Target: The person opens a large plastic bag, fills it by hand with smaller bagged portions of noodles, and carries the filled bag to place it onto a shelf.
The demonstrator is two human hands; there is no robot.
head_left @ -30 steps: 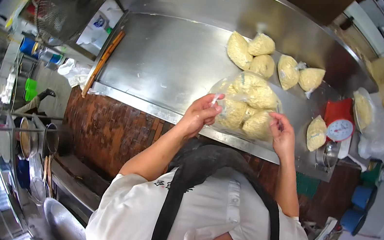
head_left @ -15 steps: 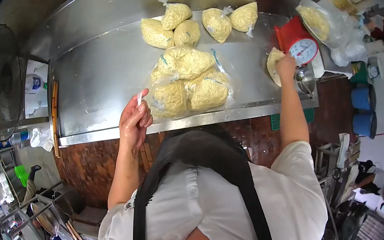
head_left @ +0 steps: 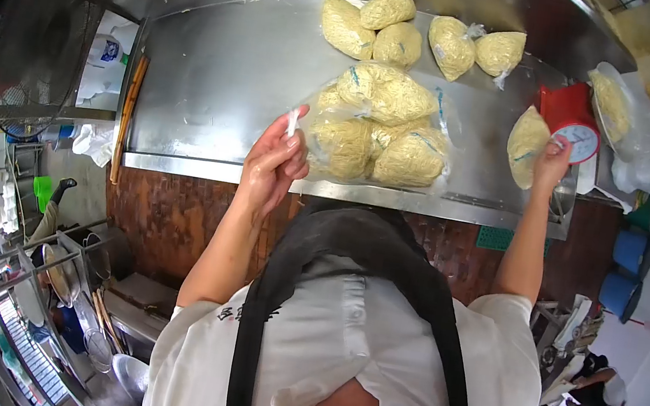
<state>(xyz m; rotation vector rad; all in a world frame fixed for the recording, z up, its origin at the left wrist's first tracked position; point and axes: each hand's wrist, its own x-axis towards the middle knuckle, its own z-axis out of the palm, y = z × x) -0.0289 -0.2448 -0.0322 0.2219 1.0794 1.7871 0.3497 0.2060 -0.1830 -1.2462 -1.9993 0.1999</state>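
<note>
In my left hand [head_left: 275,159], a short twisted strip of white plastic [head_left: 293,122] stands up between closed fingers. I cannot tell whether it joins the large clear bag [head_left: 451,142] beside it, which holds several smaller bags of yellow noodle-like strands [head_left: 410,161]. At the right end of the steel table, my right hand [head_left: 550,164] is closed on the gathered plastic neck of one bag of noodles [head_left: 527,148]. That bag lies or hangs just left of the red dial scale [head_left: 567,108], and my fingers overlap the dial's edge.
Along the table's back are three bundled noodle bags [head_left: 397,43] and a pair of noodle bags [head_left: 451,48]. Beyond the scale is an open bag of noodles [head_left: 611,106]. Wooden sticks [head_left: 128,117] and a fan [head_left: 36,38] stand left. Another person [head_left: 600,387] is far right.
My view has turned, so the table and bags sit further right and higher. The right hand still grips the bag's neck beside the scale; the left keeps its pinch.
</note>
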